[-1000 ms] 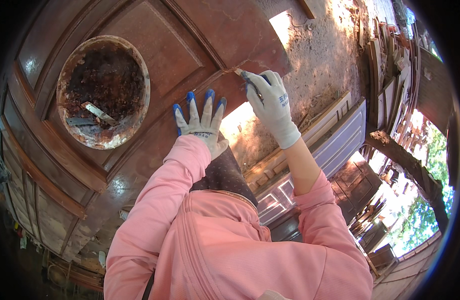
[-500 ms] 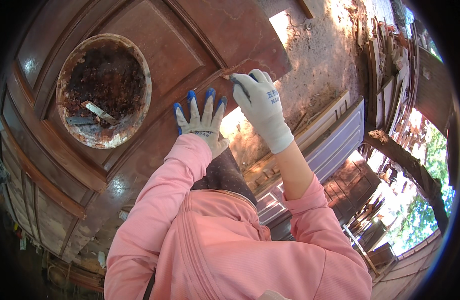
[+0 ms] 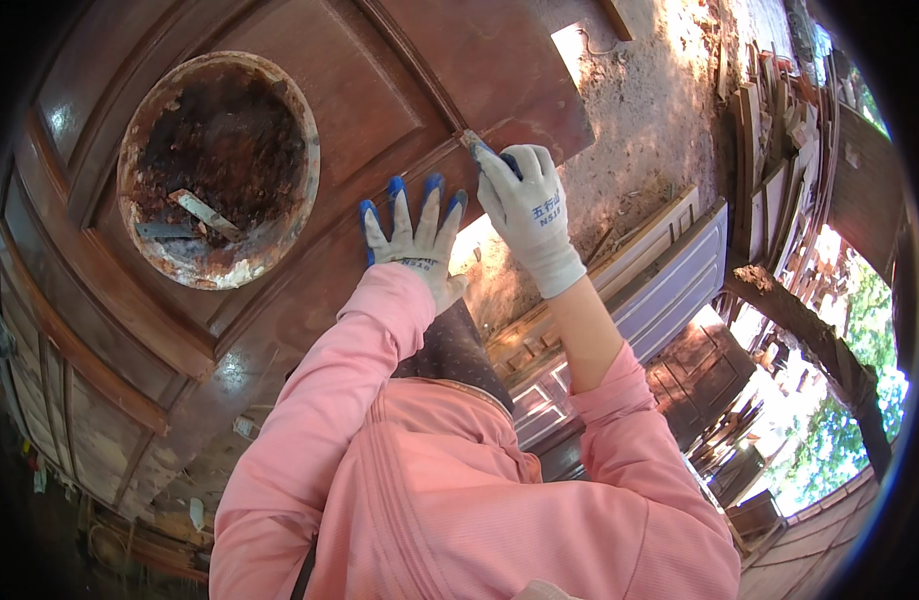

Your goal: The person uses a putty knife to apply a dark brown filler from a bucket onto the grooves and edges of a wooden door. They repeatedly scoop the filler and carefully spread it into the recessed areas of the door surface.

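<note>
The left hand (image 3: 415,236) lies open on the brown door (image 3: 519,75), right of the bucket (image 3: 312,165), and the right hand (image 3: 527,205) pinches a slim tool (image 3: 468,138) near the moulding (image 3: 411,66), which pressing too hard could gouge
</note>
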Action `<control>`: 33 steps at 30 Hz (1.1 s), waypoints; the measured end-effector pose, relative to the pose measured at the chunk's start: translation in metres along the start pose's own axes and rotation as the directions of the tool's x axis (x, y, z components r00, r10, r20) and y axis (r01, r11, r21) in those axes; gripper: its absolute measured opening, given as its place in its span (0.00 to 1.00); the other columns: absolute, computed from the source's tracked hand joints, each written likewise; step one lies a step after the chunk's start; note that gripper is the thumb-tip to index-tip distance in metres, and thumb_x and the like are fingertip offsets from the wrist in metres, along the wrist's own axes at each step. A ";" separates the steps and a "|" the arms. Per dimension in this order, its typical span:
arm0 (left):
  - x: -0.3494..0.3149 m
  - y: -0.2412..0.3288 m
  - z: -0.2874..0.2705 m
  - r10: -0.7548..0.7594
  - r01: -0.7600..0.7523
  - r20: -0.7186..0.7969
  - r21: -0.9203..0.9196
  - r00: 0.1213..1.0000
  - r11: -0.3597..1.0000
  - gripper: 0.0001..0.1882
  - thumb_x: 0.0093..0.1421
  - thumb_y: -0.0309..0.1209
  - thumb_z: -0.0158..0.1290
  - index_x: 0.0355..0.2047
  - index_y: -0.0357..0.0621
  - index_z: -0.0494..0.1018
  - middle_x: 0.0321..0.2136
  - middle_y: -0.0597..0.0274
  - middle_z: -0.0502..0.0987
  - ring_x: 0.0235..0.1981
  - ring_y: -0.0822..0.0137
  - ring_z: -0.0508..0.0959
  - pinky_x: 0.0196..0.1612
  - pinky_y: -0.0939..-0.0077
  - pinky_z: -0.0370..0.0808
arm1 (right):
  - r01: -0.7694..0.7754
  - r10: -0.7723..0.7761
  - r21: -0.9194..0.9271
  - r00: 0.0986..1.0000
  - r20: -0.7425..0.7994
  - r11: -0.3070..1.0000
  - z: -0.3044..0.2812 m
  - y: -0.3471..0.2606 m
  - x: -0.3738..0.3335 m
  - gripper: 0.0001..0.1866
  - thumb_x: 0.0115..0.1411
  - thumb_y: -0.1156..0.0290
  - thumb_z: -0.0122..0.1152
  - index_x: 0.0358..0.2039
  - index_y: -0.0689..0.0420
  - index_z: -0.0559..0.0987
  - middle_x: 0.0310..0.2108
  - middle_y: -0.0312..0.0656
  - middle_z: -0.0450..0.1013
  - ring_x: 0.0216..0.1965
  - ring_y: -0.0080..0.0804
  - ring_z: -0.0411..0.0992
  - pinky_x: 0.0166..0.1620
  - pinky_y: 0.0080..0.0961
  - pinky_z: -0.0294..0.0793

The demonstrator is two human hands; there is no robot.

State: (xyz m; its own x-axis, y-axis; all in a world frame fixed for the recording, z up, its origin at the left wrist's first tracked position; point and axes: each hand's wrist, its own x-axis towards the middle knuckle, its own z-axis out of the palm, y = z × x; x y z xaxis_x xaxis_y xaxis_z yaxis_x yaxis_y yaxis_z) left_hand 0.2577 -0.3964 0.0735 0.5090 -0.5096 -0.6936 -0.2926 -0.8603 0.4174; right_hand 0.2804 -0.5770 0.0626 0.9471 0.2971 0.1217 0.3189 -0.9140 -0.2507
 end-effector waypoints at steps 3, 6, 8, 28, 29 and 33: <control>0.000 0.000 0.004 0.003 -0.002 -0.025 0.022 1.000 1.000 0.55 0.59 0.59 0.55 0.78 0.59 0.36 0.78 0.52 0.32 0.75 0.33 0.30 0.68 0.20 0.29 | 0.124 -0.122 -0.046 0.992 0.043 0.991 -0.009 0.009 0.008 0.20 0.54 0.72 0.67 0.49 0.52 0.81 0.38 0.38 0.69 0.42 0.38 0.70 0.47 0.36 0.75; 0.000 -0.001 0.003 0.002 -0.001 -0.022 0.029 1.000 1.000 0.55 0.59 0.59 0.55 0.78 0.60 0.36 0.78 0.53 0.32 0.75 0.33 0.30 0.68 0.20 0.29 | 0.243 -0.234 -0.097 0.967 0.100 0.965 -0.015 0.016 0.019 0.19 0.54 0.73 0.66 0.49 0.53 0.82 0.39 0.39 0.69 0.43 0.39 0.71 0.47 0.34 0.76; 0.000 -0.002 0.005 0.008 -0.007 -0.034 0.024 0.999 1.000 0.55 0.59 0.59 0.55 0.78 0.61 0.36 0.78 0.53 0.32 0.75 0.33 0.30 0.68 0.20 0.30 | 0.312 -0.295 -0.118 0.945 0.142 0.943 -0.019 0.019 0.028 0.19 0.53 0.72 0.66 0.48 0.52 0.81 0.39 0.38 0.69 0.44 0.37 0.71 0.48 0.33 0.77; 0.000 -0.002 0.015 0.018 -0.013 -0.124 0.046 0.992 0.999 0.54 0.60 0.59 0.55 0.77 0.62 0.38 0.78 0.57 0.34 0.76 0.35 0.31 0.69 0.22 0.29 | 0.387 -0.346 -0.048 0.867 0.358 0.921 -0.045 0.018 0.071 0.19 0.55 0.72 0.65 0.49 0.52 0.79 0.40 0.38 0.71 0.44 0.36 0.73 0.48 0.30 0.80; 0.000 -0.002 0.014 0.018 -0.012 -0.120 0.046 0.993 0.999 0.54 0.60 0.58 0.55 0.77 0.62 0.38 0.78 0.57 0.33 0.76 0.35 0.31 0.69 0.22 0.28 | 0.390 -0.348 -0.051 0.867 0.358 0.919 -0.044 0.018 0.071 0.19 0.55 0.73 0.64 0.49 0.53 0.79 0.40 0.38 0.71 0.44 0.36 0.73 0.49 0.30 0.80; 0.001 -0.001 0.012 0.016 -0.011 -0.105 0.045 0.994 0.999 0.54 0.60 0.58 0.55 0.77 0.62 0.37 0.78 0.58 0.33 0.76 0.36 0.30 0.69 0.22 0.28 | 0.462 -0.416 -0.059 0.840 0.349 0.885 -0.043 0.018 0.075 0.19 0.56 0.74 0.63 0.50 0.55 0.80 0.38 0.40 0.70 0.43 0.39 0.72 0.46 0.34 0.79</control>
State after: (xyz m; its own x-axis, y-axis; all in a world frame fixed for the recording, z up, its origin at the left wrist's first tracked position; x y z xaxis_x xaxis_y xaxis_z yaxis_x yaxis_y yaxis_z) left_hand 0.2483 -0.3961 0.0656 0.5865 -0.5195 -0.6214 -0.3346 -0.8541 0.3982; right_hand 0.3555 -0.5834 0.1080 0.6756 0.7259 -0.1292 0.7179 -0.6875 -0.1089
